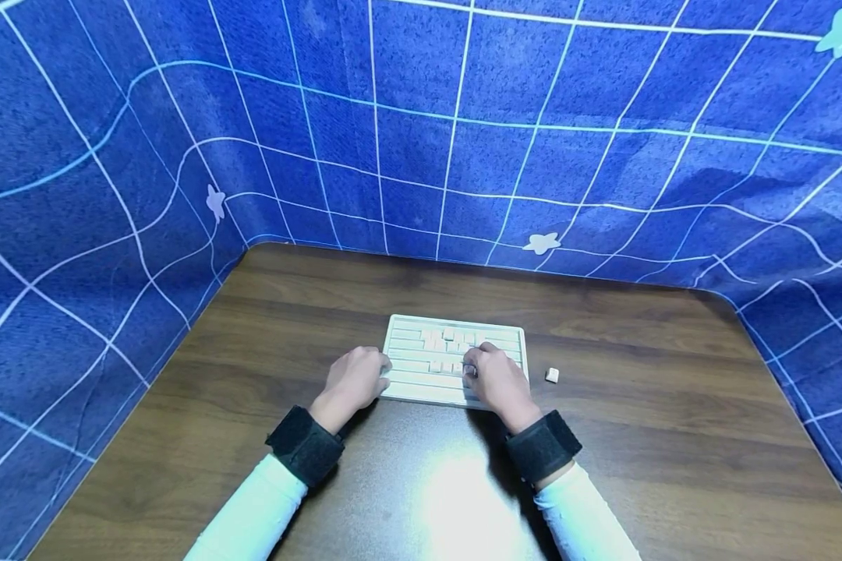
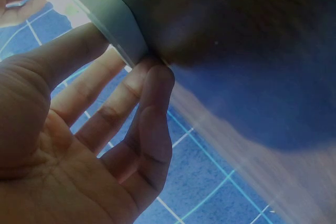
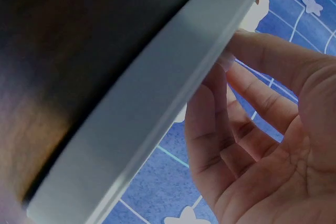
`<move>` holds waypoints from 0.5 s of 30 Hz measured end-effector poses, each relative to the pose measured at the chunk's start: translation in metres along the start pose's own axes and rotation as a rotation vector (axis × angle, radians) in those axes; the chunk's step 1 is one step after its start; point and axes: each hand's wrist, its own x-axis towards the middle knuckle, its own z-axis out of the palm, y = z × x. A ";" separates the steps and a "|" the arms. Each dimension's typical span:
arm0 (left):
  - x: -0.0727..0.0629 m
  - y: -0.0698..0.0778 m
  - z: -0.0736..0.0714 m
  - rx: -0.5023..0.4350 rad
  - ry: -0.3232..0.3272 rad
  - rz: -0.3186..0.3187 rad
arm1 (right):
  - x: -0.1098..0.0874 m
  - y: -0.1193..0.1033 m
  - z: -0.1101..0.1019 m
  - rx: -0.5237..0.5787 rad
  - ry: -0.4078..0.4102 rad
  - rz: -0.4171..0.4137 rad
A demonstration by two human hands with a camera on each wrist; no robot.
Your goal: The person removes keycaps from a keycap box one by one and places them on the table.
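Observation:
A pale, shallow tray (image 1: 421, 385) with ridged rows lies on the table in the head view. Several small white blocks (image 1: 448, 334) sit along its rows. At the tray's left end, my left hand (image 1: 354, 380) grips the edge; in the left wrist view, thumb and fingers close around the tray's corner (image 2: 123, 27). My right hand (image 1: 500, 380) is over the right part of the tray, fingertips down among the blocks. Its thumb and fingers pinch a small pale block (image 3: 227, 60), mostly hidden by the fingers in the right wrist view.
One loose white block (image 1: 551, 375) lies on the wooden table (image 1: 645, 389) just right of the tray. A blue curtain (image 1: 421, 140) with white grid lines and stars surrounds the table's back and sides. Bright glare (image 1: 470, 499) shows on the table in front of the tray.

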 end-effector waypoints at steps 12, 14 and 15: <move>0.001 0.001 0.000 0.013 -0.010 -0.015 | 0.000 0.001 0.000 0.004 -0.008 0.003; 0.001 0.002 0.000 0.008 -0.011 -0.016 | 0.000 0.001 -0.001 0.005 -0.014 0.006; 0.001 0.002 0.000 0.004 -0.012 -0.017 | 0.000 0.001 -0.001 0.005 -0.016 0.007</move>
